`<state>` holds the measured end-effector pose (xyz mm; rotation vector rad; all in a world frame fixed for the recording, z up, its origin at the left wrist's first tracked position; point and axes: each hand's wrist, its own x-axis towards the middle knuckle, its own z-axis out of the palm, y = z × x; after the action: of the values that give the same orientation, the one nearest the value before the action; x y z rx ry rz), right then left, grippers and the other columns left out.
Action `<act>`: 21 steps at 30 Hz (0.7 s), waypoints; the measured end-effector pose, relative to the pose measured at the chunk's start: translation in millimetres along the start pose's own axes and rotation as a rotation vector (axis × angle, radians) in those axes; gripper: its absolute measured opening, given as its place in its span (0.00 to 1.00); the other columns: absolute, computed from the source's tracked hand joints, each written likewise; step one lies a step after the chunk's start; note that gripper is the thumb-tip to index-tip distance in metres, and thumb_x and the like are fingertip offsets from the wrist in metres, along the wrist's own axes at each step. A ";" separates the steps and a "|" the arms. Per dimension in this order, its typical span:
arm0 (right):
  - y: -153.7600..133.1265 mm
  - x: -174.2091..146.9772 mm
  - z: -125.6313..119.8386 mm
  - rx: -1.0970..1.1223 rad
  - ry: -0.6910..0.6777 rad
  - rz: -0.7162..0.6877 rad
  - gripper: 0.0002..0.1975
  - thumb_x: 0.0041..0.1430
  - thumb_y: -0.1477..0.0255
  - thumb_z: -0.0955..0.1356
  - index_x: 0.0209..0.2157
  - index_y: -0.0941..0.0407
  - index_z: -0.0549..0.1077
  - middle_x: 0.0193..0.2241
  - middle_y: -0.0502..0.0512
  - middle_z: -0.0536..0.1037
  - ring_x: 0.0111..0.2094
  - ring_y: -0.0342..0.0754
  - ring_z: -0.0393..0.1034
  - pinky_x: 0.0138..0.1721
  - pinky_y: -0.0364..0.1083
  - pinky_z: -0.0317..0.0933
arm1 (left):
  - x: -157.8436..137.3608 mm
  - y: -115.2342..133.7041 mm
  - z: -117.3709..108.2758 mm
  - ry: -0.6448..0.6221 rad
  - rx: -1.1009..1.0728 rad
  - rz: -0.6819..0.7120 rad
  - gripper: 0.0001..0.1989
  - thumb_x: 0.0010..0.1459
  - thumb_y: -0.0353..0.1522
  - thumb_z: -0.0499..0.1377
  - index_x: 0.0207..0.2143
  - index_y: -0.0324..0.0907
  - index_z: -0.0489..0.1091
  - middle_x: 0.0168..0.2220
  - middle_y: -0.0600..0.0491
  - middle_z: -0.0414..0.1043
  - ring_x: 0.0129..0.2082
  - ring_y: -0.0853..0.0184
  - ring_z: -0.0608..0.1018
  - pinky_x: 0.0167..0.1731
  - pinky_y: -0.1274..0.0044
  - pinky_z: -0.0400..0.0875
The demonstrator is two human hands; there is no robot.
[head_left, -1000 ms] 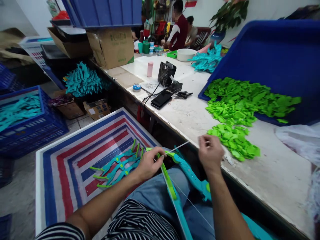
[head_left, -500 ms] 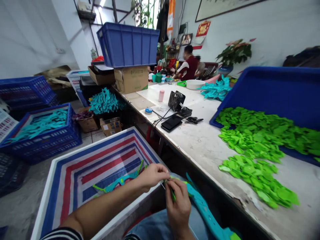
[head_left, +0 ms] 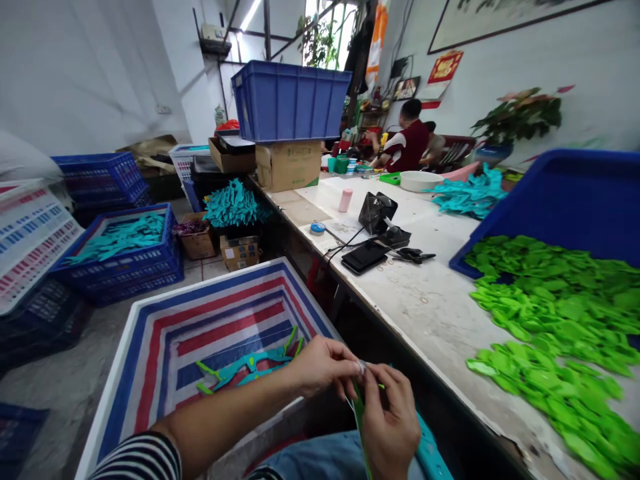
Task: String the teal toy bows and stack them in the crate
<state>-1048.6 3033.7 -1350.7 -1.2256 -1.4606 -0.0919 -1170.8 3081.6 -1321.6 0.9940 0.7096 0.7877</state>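
Fingers meet at the workbench: a person's left hand (head_left: 327,367) and right hand (head_left: 393,413) come together low in the view, at the upper end of a slim green strip (head_left: 359,410). The left fingers are pinched narrow on a small pale bit (head_left: 361,365), too fine to identify. The right fingers are closed around the strip, though the hand itself hides part of that grip.

From the fingertips the strip lies toward 6 o'clock, its long axis running close to the 12-to-6 line, down toward the wearer's lap. The right hand covers its 3 o'clock side and sits nearer its length; the left reaches its top from 10 o'clock. A teal piece (head_left: 433,447) emerges beyond the right hand at 4 o'clock.

At 9 o'clock, teal-and-green assemblies (head_left: 250,363) lie in a striped bin (head_left: 163,313). Loose green parts (head_left: 565,400) spread across the tabletop (head_left: 425,300) at 3 o'clock, beside a tipped blue tub (head_left: 565,193). A black phone (head_left: 365,257) rests at 12 o'clock, with a person in a dark red vest (head_left: 413,143) farther off at 1.
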 end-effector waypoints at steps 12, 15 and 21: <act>7.6 15.5 -3.4 -0.048 -0.113 -0.210 0.13 0.62 0.69 0.65 0.46 0.58 0.74 0.38 0.58 0.76 0.36 0.48 0.72 0.38 0.46 0.66 | 13.6 -1.3 9.8 0.182 -0.105 -0.104 0.07 0.44 0.30 0.62 0.23 0.37 0.66 0.14 0.59 0.66 0.14 0.72 0.71 0.19 0.78 0.69; 1.5 18.8 -10.6 -0.062 -0.150 -0.303 0.08 0.61 0.73 0.66 0.39 0.56 0.76 0.35 0.56 0.76 0.34 0.46 0.72 0.37 0.44 0.67 | 3.4 6.0 14.2 0.188 -0.119 -0.170 0.05 0.44 0.27 0.60 0.20 0.36 0.65 0.15 0.57 0.68 0.15 0.72 0.72 0.19 0.80 0.68; -5.9 29.0 -26.1 -0.069 -0.339 -0.229 0.10 0.63 0.73 0.63 0.36 0.56 0.76 0.31 0.56 0.76 0.33 0.46 0.72 0.34 0.44 0.68 | -11.4 14.9 7.6 0.080 -0.090 -0.159 0.05 0.39 0.26 0.62 0.24 0.33 0.71 0.20 0.52 0.73 0.20 0.71 0.76 0.25 0.80 0.70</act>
<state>-1028.6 3031.6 -1316.7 -1.1642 -1.9051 -0.0930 -1174.3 3073.6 -1303.4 0.8183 0.8051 0.7163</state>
